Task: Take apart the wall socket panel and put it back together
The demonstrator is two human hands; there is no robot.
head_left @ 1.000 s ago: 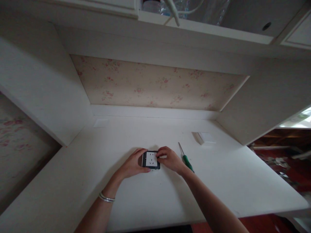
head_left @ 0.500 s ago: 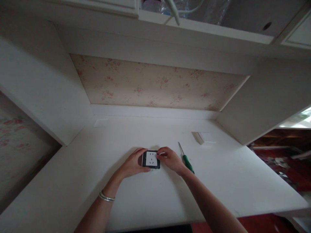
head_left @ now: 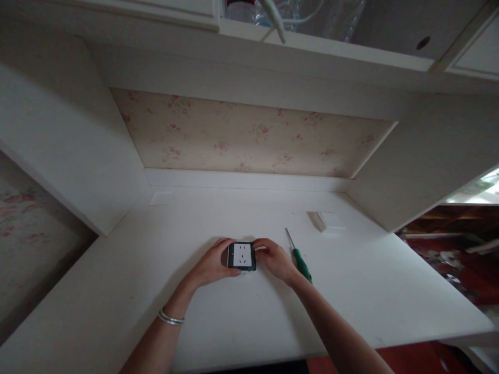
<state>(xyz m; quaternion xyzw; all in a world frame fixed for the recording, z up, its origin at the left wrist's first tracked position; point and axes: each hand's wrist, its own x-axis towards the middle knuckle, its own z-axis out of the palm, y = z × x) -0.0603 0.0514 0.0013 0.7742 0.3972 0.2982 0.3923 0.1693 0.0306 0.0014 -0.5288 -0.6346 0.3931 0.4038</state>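
A wall socket [head_left: 242,255] with a white centre and a black frame faces up in the middle of the white tabletop. My left hand [head_left: 215,261] grips it from the left, fingers along its far edge and thumb at its near edge. On the opposite side, the fingers of my right hand [head_left: 273,259] are closed at the socket's right edge, near the far corner. What lies under the socket is mostly hidden. Just right of my right hand lies a screwdriver [head_left: 301,264] with a green handle, its metal tip pointing away from me.
A white box-like piece [head_left: 329,221] sits at the back right of the tabletop [head_left: 218,322]. Farther left, a thin flat white piece [head_left: 161,198] lies near the back. Side panels [head_left: 409,156] rise at both ends, and a shelf [head_left: 331,49] holding clear plastic items hangs above.
My right fingertips have drawn back slightly from the socket's white face to its right edge. My left hand keeps its grip, and the socket stays in place.
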